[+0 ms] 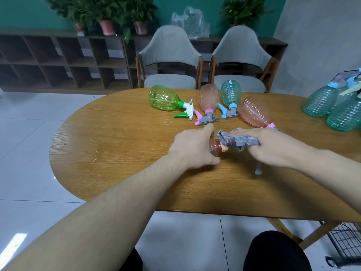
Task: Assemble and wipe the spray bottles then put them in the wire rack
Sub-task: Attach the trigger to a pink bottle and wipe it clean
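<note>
Table (121, 145): oval wood top, taken as landmark; left half bare and glossy, near edge well behind the hands.
Wire rack (345, 239): on the floor below the table's right near edge, partly seen.
Teal bottles (332, 106): clustered at the table's right edge, capped.
Lying bottles: green (162, 100), pink (208, 98), teal (230, 96), pink ribbed (255, 112), in a row at table centre-back, all capped.
Left hand (192, 147): curled round the body of a reddish bottle (215, 148), held on its side at table centre.
Right hand (273, 145): grips a grey cloth (238, 139), pressed over the bottle's neck.
Step (judged): wiping.
Risk: round bottle may roll if the grip slackens; cloth may snag the trigger, hidden beneath it.
Risk: a wide stroke could knock the pink ribbed bottle, just beyond the right hand.
Room: open leftward; crowded right and behind.
</note>
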The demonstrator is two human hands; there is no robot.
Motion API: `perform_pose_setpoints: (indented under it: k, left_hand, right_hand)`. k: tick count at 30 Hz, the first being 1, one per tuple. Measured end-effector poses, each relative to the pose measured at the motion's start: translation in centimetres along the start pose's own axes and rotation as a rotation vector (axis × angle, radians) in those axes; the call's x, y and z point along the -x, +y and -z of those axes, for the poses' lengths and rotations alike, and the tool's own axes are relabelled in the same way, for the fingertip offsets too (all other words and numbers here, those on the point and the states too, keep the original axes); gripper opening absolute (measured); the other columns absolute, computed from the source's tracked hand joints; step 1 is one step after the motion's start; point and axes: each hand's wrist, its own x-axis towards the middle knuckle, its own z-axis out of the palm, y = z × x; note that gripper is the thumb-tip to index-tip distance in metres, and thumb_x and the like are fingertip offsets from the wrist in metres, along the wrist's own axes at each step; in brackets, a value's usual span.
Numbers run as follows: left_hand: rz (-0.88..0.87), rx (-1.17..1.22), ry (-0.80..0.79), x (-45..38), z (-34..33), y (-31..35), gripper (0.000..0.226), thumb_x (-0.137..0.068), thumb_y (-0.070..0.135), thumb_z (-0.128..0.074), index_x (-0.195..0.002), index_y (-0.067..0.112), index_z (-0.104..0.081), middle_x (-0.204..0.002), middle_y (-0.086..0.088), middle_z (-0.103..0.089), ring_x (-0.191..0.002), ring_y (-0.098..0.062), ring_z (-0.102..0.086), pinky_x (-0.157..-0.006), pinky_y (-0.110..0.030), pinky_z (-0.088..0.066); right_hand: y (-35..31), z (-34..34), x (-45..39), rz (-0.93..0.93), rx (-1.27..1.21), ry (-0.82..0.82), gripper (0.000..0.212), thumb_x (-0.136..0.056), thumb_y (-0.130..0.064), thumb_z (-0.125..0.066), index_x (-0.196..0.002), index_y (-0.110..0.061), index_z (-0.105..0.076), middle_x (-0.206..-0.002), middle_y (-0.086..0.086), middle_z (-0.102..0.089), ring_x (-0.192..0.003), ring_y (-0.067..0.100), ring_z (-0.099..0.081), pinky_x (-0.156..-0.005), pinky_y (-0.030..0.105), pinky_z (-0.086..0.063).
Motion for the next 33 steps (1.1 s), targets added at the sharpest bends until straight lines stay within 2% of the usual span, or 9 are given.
perform_pose_setpoints:
  k: [2, 3, 5, 7, 11, 17, 20, 24, 33]
  left_hand:
    - [0.013, -0.003, -0.006, -0.1, 0.0, 0.0, 0.06, -0.074, 0.056, -0.08, -0.103, 0.027, -0.036, -0.085, 0.009, -0.055, -0.081, -0.021, -0.056, -0.07, -0.036, -0.049]
    - [0.022, 0.002, -0.008, -0.2, 0.1, 0.0, 0.059, -0.074, 0.055, -0.08, -0.103, 0.027, -0.037, -0.085, 0.009, -0.056, -0.08, -0.021, -0.057, -0.069, -0.035, -0.049]
    - [0.03, 0.016, -0.014, -0.3, 0.2, 0.0, 0.058, -0.073, 0.054, -0.08, -0.103, 0.025, -0.04, -0.084, 0.009, -0.057, -0.08, -0.02, -0.059, -0.066, -0.034, -0.048]
    - [0.036, 0.029, -0.019, -0.3, 0.3, -0.1, 0.058, -0.074, 0.053, -0.08, -0.105, 0.025, -0.041, -0.086, 0.008, -0.06, -0.079, -0.019, -0.06, -0.064, -0.033, -0.047]
    - [0.053, 0.016, -0.009, -0.3, 0.0, -0.2, 0.058, -0.072, 0.055, -0.079, -0.103, 0.024, -0.041, -0.088, 0.007, -0.062, -0.079, -0.02, -0.06, -0.064, -0.034, -0.049]
    - [0.099, 0.028, -0.005, -0.6, 0.0, -0.3, 0.059, -0.072, 0.056, -0.079, -0.107, 0.024, -0.043, -0.091, 0.005, -0.065, -0.082, -0.023, -0.063, -0.072, -0.039, -0.057]
    - [0.102, 0.016, -0.015, -0.6, -0.2, -0.1, 0.058, -0.071, 0.054, -0.079, -0.105, 0.024, -0.043, -0.088, 0.005, -0.065, -0.08, -0.022, -0.063, -0.071, -0.04, -0.058]
    - [0.121, -0.011, -0.016, -0.9, -0.4, 0.2, 0.056, -0.072, 0.054, -0.079, -0.101, 0.024, -0.042, -0.084, 0.006, -0.063, -0.079, -0.022, -0.062, -0.069, -0.038, -0.055]
    - [0.225, 0.086, -0.004, -1.6, 0.1, 0.1, 0.057, -0.079, 0.056, -0.078, -0.108, 0.026, -0.04, -0.095, 0.006, -0.063, -0.088, -0.023, -0.061, -0.07, -0.036, -0.051]
  right_hand:
    - [0.6, 0.4, -1.1, -0.028, -0.048, 0.004, 0.044, -0.09, -0.008, -0.044, -0.122, -0.029, -0.067, -0.108, -0.005, -0.07, -0.086, 0.014, -0.062, -0.076, 0.027, -0.051]
    - [0.7, 0.5, -1.4, -0.043, -0.069, 0.013, 0.032, -0.091, -0.007, -0.045, -0.105, -0.02, -0.07, -0.086, -0.003, -0.067, -0.073, 0.017, -0.056, -0.065, 0.029, -0.046]
    - [0.4, 0.7, -2.0, -0.094, -0.123, 0.04, 0.023, -0.093, -0.007, -0.046, -0.074, -0.013, -0.058, -0.067, 0.0, -0.055, -0.065, 0.019, -0.048, -0.057, 0.032, -0.035]
    - [0.0, 0.5, -2.6, -0.136, -0.228, 0.066, 0.028, -0.093, -0.008, -0.045, -0.066, -0.013, -0.047, -0.066, 0.001, -0.051, -0.064, 0.017, -0.045, -0.058, 0.032, -0.032]
    - [0.0, -0.9, -4.2, -0.275, -0.677, 0.214, 0.013, -0.08, -0.02, -0.05, -0.068, -0.016, -0.051, -0.072, 0.003, -0.056, -0.072, 0.02, -0.052, -0.067, 0.031, -0.038]
    - [-1.2, -3.1, -3.9, -0.409, -1.293, 0.4, 0.017, -0.085, -0.002, -0.041, -0.083, -0.01, -0.056, -0.078, 0.007, -0.058, -0.077, 0.023, -0.058, -0.073, 0.034, -0.046]
    - [-1.8, -4.2, -3.1, -0.395, -1.171, 0.424, 0.014, -0.08, -0.013, -0.045, -0.079, -0.014, -0.059, -0.077, 0.003, -0.061, -0.084, 0.023, -0.057, -0.082, 0.038, -0.043]
    - [-2.3, -4.9, -2.0, -0.342, -1.047, 0.436, 0.022, -0.092, -0.01, -0.041, -0.077, -0.017, -0.055, -0.076, 0.001, -0.057, -0.074, 0.016, -0.051, -0.069, 0.032, -0.038]
    - [-3.9, -5.2, 0.4, -0.231, -0.818, 0.459, 0.025, -0.095, -0.013, -0.042, -0.071, -0.017, -0.046, -0.071, 0.002, -0.048, -0.069, 0.018, -0.043, -0.062, 0.033, -0.032]
